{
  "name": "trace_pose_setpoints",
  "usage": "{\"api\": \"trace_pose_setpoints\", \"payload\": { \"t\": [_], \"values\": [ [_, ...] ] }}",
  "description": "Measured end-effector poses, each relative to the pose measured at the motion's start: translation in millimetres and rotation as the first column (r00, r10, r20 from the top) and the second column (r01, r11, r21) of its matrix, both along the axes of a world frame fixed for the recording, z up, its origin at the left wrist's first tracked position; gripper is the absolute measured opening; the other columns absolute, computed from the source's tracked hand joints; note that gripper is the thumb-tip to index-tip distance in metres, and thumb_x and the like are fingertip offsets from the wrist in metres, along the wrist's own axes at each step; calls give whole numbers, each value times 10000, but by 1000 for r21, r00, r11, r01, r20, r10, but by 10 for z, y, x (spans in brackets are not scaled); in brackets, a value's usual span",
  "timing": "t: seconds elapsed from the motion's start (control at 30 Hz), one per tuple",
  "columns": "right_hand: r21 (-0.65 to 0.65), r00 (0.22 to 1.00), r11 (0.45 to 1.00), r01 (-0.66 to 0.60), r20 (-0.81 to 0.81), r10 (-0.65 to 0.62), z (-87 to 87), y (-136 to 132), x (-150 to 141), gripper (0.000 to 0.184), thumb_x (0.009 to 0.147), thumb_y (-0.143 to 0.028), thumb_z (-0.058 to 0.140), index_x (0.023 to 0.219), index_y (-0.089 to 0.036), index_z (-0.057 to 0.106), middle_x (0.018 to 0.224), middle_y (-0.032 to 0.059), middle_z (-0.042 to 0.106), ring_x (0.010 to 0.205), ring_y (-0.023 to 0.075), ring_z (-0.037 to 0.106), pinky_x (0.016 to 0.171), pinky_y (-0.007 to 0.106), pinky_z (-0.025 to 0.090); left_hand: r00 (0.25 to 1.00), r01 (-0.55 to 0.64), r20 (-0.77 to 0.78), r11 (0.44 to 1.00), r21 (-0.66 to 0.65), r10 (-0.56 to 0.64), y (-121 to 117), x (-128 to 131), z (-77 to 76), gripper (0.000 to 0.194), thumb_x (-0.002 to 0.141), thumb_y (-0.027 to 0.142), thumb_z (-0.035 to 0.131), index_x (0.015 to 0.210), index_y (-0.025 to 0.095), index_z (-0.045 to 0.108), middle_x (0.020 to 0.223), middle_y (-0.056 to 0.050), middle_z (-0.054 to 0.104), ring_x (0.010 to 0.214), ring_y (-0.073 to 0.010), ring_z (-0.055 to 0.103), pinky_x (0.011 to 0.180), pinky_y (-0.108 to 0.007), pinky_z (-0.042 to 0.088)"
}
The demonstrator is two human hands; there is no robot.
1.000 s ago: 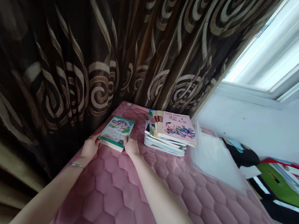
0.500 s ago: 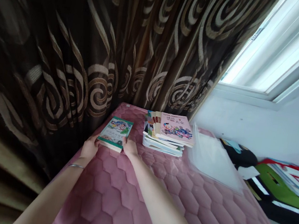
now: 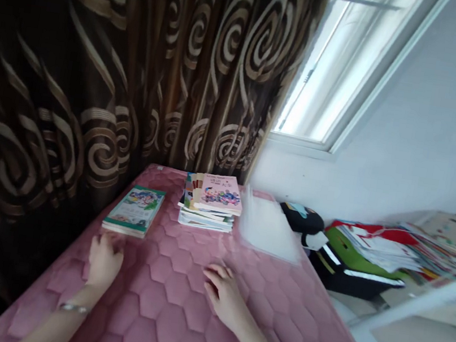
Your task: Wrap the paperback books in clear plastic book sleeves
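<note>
A green-edged book point(image 3: 135, 211) with a picture cover lies flat on the pink quilted mattress point(image 3: 176, 289), near its left edge. My left hand point(image 3: 105, 261), a silver bangle at its wrist, is just in front of the book, with loosely bent fingers and nothing held. Farther right, over the middle of the mattress, my right hand point(image 3: 228, 297) is open and slightly blurred, its fingers apart. Beyond it stands a pile of books point(image 3: 206, 219), topped by a pink-covered book point(image 3: 221, 193) beside several fanned ones. Clear plastic sheets point(image 3: 268, 228) lie right of the pile.
A dark curtain point(image 3: 114, 74) with swirl patterns hangs along the left and back. To the right are a white wall point(image 3: 410, 124) and a window point(image 3: 333, 67). Past the mattress's right edge are a black bag point(image 3: 302, 219), a green-and-black case point(image 3: 351, 261) and stacked papers point(image 3: 371, 246).
Both hands have let go of the green-edged book and drawn back, my right hand moving off to the right. The view has swung right, showing more wall and papers.
</note>
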State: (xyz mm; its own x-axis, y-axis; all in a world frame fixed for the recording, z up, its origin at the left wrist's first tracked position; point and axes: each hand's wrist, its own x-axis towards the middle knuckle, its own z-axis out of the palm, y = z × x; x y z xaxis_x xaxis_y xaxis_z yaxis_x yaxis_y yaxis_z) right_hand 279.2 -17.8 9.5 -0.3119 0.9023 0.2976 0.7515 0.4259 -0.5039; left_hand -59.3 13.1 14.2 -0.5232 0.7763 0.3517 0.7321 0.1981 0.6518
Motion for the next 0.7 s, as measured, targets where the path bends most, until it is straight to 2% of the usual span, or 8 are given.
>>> {"api": "trace_pose_setpoints", "payload": {
  "t": [0.07, 0.13, 0.2, 0.27, 0.37, 0.47, 0.57, 0.7],
  "values": [
    [-22, 999, 999, 31, -28, -32, 6, -69, 175, 325, 888, -214, 486, 1122, -294, 697, 1195, 76, 643, 1083, 234, 580, 969, 399, 451, 982, 171, -44, 965, -198, -183, -94, 475, 12, 241, 777, 198, 522, 997, 199, 621, 1139, -146, 588, 1089, -338, 580, 906, -490, 486],
    [-40, 996, 999, 32, -88, -35, 14, -94, 248, 300, 898, -245, 486, 1092, -295, 709, 1200, 69, 649, 1077, 226, 590, 974, 392, 449, 930, 335, -27, 872, -358, -368, -179, 947, 20, 263, 800, 251, 516, 1037, 236, 628, 1233, -123, 577, 1133, -309, 568, 923, -487, 469],
    [-54, 984, 998, 16, -174, -26, 22, -74, 279, 268, 894, -271, 498, 1027, -283, 731, 1156, 62, 675, 1068, 219, 605, 976, 379, 451, 877, 401, -67, 802, -442, -476, -251, 1315, 9, 334, 808, 317, 519, 1124, 257, 612, 1377, -120, 511, 1234, -329, 500, 973, -555, 411],
    [-80, 961, 996, 30, -270, -51, 37, -3, 335, 258, 888, -291, 495, 962, -265, 740, 1059, 56, 712, 987, 206, 645, 915, 347, 490, 834, 412, -165, 794, -447, -526, -308, 1523, -25, 406, 809, 340, 526, 1200, 249, 593, 1446, -138, 459, 1315, -342, 424, 1048, -582, 318],
    [-88, 920, 967, 238, -299, -254, 85, 205, 549, 259, 877, -298, 477, 911, -235, 726, 912, 51, 734, 817, 189, 677, 756, 292, 532, 778, 446, -277, 806, -389, -564, -359, 1572, -87, 459, 837, 345, 505, 1276, 225, 565, 1460, -150, 449, 1367, -324, 362, 1115, -546, 234],
    [-29, 819, 839, 544, -200, -538, 165, 514, 869, 256, 874, -266, 457, 938, -189, 693, 942, 83, 724, 857, 199, 669, 807, 297, 516, 751, 490, -303, 803, -338, -586, -372, 1493, -119, 475, 862, 375, 479, 1308, 229, 549, 1456, -136, 456, 1357, -311, 372, 1128, -516, 227],
    [-32, 746, 758, 652, -155, -648, 232, 861, 1123, 332, 884, -242, 427, 1098, -93, 632, 1094, 177, 672, 1017, 246, 632, 923, 346, 466, 755, 499, -285, 800, -333, -590, -355, 1448, -105, 465, 856, 394, 488, 1291, 246, 564, 1436, -128, 475, 1313, -318, 412, 1085, -517, 288],
    [-59, 699, 703, 708, -75, -711, 223, 1215, 1243, 396, 828, -251, 552, 1161, -43, 603, 1187, 243, 623, 1142, 305, 577, 1013, 382, 390, 761, 486, -276, 798, -355, -586, -320, 1451, -72, 460, 856, 414, 486, 1281, 260, 570, 1416, -123, 489, 1269, -326, 439, 1027, -516, 338]
  ]
}}
